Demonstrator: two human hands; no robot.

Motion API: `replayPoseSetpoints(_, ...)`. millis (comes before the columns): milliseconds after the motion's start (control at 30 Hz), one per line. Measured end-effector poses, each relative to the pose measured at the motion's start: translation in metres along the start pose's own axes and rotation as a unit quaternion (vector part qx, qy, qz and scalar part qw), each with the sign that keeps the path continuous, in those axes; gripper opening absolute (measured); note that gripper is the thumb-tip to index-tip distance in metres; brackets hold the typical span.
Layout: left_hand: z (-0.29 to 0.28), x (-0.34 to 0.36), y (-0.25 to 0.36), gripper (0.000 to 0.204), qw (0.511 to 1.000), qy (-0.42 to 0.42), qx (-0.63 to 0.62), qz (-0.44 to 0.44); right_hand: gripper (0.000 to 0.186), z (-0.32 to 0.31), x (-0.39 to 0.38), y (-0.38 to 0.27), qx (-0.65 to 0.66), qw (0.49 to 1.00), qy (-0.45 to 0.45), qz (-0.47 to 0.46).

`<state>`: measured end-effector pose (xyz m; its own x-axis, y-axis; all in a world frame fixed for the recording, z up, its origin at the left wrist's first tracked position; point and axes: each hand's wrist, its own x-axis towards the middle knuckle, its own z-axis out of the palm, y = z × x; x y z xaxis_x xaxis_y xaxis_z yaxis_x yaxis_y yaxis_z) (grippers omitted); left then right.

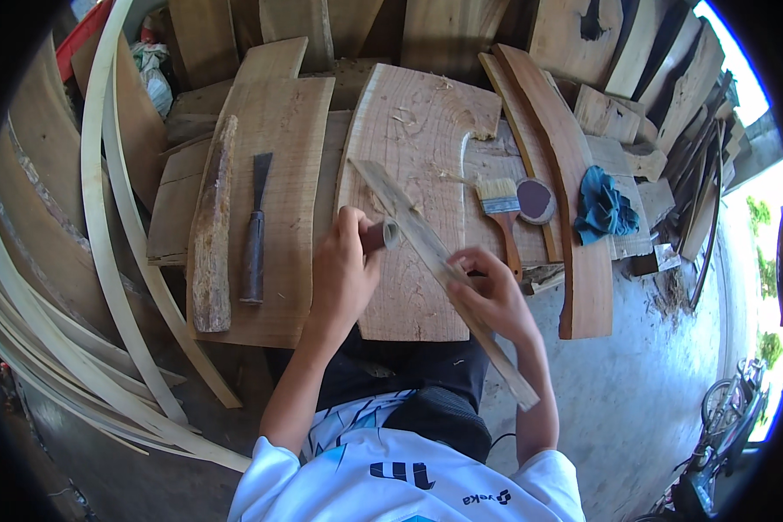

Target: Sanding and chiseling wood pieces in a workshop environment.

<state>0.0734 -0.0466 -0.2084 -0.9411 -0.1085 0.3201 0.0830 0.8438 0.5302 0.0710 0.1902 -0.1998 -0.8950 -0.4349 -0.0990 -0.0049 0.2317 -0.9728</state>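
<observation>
My left hand (346, 277) is closed around a rolled piece of brown sandpaper (380, 236), its curled end beside a thin wooden strip (416, 233). That weathered grey strip slants from far left to near right, above a wide wooden board (404, 300) with shavings on it. Near the strip's middle, my right hand (498, 300) grips it with curled fingers. Left of my hands, a chisel (255, 239) with a dark handle lies on another plank (291, 200). On the right, a paintbrush (501, 209) with pale bristles rests beside a round purple-faced pad (535, 201).
A crumpled teal cloth (602, 209) lies on a long reddish plank (574, 261) at the right. A rough bark-edged piece (213, 244) lies far left. Long bent pale strips (96, 157) curve along the left side. Boards lean at the back; a bicycle (722, 418) stands lower right.
</observation>
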Motion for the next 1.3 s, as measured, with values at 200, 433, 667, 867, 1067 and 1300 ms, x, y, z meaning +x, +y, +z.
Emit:
replayPoseSetpoints(200,-0.007,-0.017,0.026,0.075,0.939,-0.164,-0.244,0.18,0.072,-0.043,-0.023,-0.012,0.048,0.983,-0.159,-0.082)
replayPoseSetpoints(433,0.001,-0.036,0.088,0.034,0.952,0.081,-0.285,0.076,0.117,-0.001,-0.045,-0.007,0.336,0.903,0.101,-0.249)
replayPoseSetpoints(667,-0.019,-0.052,0.104,0.064,0.927,0.084,-0.357,0.074,0.027,0.018,0.014,-0.096,0.273,0.859,0.261,-0.345)
replayPoseSetpoints(867,-0.025,-0.081,0.029,0.042,0.904,0.059,-0.412,-0.093,0.04,0.02,0.042,-0.109,0.139,0.899,0.157,-0.385)
replayPoseSetpoints(1067,-0.031,-0.099,0.019,0.037,0.855,-0.004,-0.493,-0.16,0.057,0.024,0.064,-0.113,0.224,0.889,0.072,-0.394)
replayPoseSetpoints(1300,-0.025,-0.1,0.032,0.042,0.878,-0.033,-0.458,-0.137,0.027,0.041,0.064,-0.112,0.133,0.879,0.137,-0.436)
